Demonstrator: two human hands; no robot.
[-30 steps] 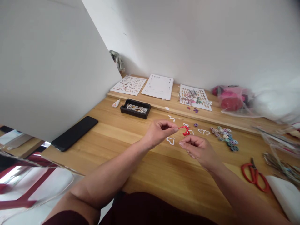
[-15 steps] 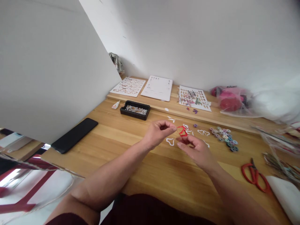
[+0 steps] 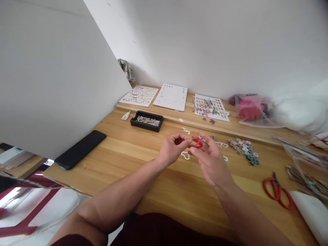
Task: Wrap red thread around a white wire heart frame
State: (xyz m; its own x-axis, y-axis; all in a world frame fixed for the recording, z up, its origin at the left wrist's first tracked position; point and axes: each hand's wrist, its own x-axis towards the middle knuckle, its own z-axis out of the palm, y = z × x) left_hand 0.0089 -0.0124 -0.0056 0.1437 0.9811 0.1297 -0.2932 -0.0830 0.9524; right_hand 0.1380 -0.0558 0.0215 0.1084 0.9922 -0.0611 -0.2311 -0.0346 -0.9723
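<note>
A small red looped piece point(image 3: 197, 142) is held up between my hands, over the middle of the wooden table. My left hand point(image 3: 174, 147) pinches its left end between thumb and fingertips. On the other side my right hand point(image 3: 208, 155) has its thumb and fingers closed round the piece's right side. White cut-out shapes lie beneath and around the hands, among them a curved one point(image 3: 185, 155) below the fingertips, a leafy sprig point(image 3: 189, 130) behind them and a looped one point(image 3: 222, 145) to the right. My right hand partly covers others.
A black tray point(image 3: 147, 121) of small beads, a glue bottle point(image 3: 125, 115) and a black phone point(image 3: 80, 149) lie to the left. Thread spools point(image 3: 243, 150) and red-handled scissors point(image 3: 277, 191) are on the right. Printed sheets point(image 3: 171, 97) rest on the raised ledge point(image 3: 164, 115).
My right hand has moved up and left, closing its fingers round the red piece. My left hand still pinches the other end. The view has shifted slightly.
</note>
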